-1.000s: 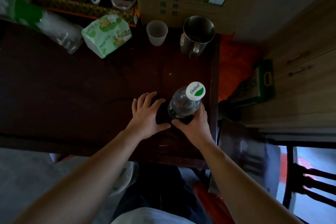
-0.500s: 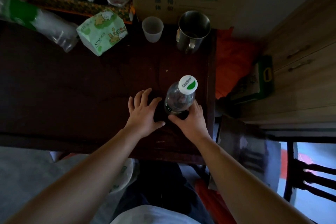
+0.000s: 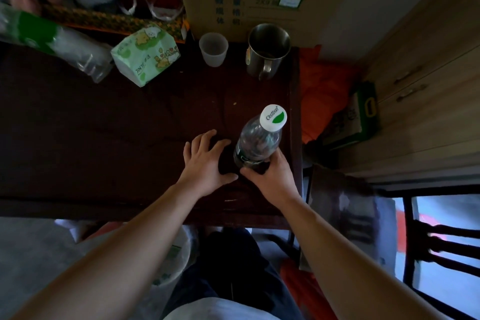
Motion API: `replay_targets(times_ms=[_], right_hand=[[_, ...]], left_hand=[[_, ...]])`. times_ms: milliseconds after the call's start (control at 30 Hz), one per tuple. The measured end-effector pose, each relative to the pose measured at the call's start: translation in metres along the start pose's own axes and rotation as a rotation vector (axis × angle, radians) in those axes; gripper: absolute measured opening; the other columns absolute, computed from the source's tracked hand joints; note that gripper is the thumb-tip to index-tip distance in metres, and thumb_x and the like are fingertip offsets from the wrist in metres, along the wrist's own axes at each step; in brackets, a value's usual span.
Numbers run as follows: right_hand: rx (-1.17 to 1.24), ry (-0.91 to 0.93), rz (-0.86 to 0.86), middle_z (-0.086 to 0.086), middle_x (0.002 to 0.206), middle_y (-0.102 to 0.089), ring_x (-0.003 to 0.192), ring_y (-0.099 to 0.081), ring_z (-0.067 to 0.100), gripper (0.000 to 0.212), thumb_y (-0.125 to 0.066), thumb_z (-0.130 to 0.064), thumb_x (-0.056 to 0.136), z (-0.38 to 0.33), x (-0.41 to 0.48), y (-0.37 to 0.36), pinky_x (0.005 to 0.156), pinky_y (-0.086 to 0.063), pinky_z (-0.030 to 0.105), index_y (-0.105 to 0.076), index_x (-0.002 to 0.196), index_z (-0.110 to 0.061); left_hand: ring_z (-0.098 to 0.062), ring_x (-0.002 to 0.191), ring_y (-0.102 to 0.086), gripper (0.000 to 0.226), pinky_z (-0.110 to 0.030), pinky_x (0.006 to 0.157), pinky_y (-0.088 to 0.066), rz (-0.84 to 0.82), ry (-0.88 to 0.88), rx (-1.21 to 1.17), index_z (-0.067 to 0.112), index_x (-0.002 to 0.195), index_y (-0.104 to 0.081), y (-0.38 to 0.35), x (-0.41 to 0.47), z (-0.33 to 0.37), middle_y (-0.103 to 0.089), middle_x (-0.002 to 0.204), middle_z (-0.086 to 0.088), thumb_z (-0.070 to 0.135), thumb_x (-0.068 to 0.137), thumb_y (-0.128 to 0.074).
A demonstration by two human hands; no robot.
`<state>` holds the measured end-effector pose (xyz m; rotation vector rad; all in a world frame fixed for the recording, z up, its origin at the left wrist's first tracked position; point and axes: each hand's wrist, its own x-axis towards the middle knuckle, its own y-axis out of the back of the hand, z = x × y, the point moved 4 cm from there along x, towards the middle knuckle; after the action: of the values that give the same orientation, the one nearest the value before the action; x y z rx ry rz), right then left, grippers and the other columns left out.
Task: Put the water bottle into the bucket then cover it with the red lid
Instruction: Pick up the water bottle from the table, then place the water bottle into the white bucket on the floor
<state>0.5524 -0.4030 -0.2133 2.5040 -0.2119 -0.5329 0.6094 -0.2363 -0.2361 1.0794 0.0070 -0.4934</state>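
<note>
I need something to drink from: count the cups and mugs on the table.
2: a translucent plastic cup at the table's far edge, and a steel mug just right of it. Clutter at far left may hide more.

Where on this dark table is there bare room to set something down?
The table is bare across its middle and left, between the tissue pack and the left hand. The back edge is crowded: plastic cup, steel mug. The right hand holds the water bottle at the right edge.
</note>
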Motion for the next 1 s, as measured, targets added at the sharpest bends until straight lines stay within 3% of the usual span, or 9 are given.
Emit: replay_targets(times_ms=[200, 333, 533, 667, 1000], right_hand=[[-0.006, 0.026, 0.021, -0.007, 0.122, -0.063, 0.118, -0.057, 0.015, 0.063, -0.085, -0.027, 0.071, -0.004, -0.027, 0.009, 0.103, -0.050, 0.041, -0.054, 0.126, -0.027], [0.010, 0.060, 0.013, -0.013, 0.116, -0.062, 0.114, -0.058, 0.011, 0.061, -0.086, -0.028, 0.068, -0.012, -0.046, 0.019, 0.099, -0.050, 0.033, -0.051, 0.116, -0.039], [0.023, 0.095, -0.072, -0.012, 0.119, -0.066, 0.114, -0.060, 0.010, 0.060, -0.086, -0.032, 0.067, -0.019, -0.073, 0.033, 0.095, -0.048, 0.028, -0.052, 0.116, -0.041], [0.037, 0.137, -0.097, -0.008, 0.124, -0.066, 0.117, -0.060, 0.012, 0.068, -0.085, -0.031, 0.068, -0.018, -0.099, 0.040, 0.102, -0.051, 0.037, -0.055, 0.129, -0.030], [0.088, 0.184, -0.139, -0.005, 0.121, -0.068, 0.109, -0.066, 0.011, 0.070, -0.085, -0.034, 0.064, -0.017, -0.151, 0.051, 0.097, -0.056, 0.040, -0.057, 0.128, -0.027]], left_hand=[[-0.029, 0.144, -0.011, 0.095, -0.054, 0.117, -0.012, -0.085, -0.065, -0.098, 0.031, 0.143, -0.035, 0.008, -0.018, 0.009, -0.018, 0.156, -0.004, 0.054, 0.062, -0.078], [-0.024, 0.143, -0.014, 0.100, -0.051, 0.117, -0.019, -0.136, -0.084, -0.184, 0.033, 0.144, -0.032, 0.018, -0.039, 0.025, -0.019, 0.155, 0.000, 0.054, 0.059, -0.080], [-0.020, 0.138, -0.024, 0.104, -0.041, 0.113, -0.031, -0.143, -0.104, -0.329, 0.027, 0.146, -0.030, 0.025, -0.074, 0.049, -0.029, 0.149, 0.001, 0.043, 0.060, -0.086], [-0.013, 0.133, -0.031, 0.101, -0.031, 0.106, -0.032, -0.082, -0.098, -0.341, 0.032, 0.142, -0.034, 0.025, -0.097, 0.058, -0.035, 0.144, 0.008, 0.046, 0.056, -0.086], [-0.010, 0.131, -0.037, 0.107, -0.035, 0.109, -0.036, -0.041, -0.129, -0.391, 0.039, 0.139, -0.035, 0.027, -0.154, 0.074, -0.039, 0.141, 0.011, 0.069, 0.046, -0.079]])
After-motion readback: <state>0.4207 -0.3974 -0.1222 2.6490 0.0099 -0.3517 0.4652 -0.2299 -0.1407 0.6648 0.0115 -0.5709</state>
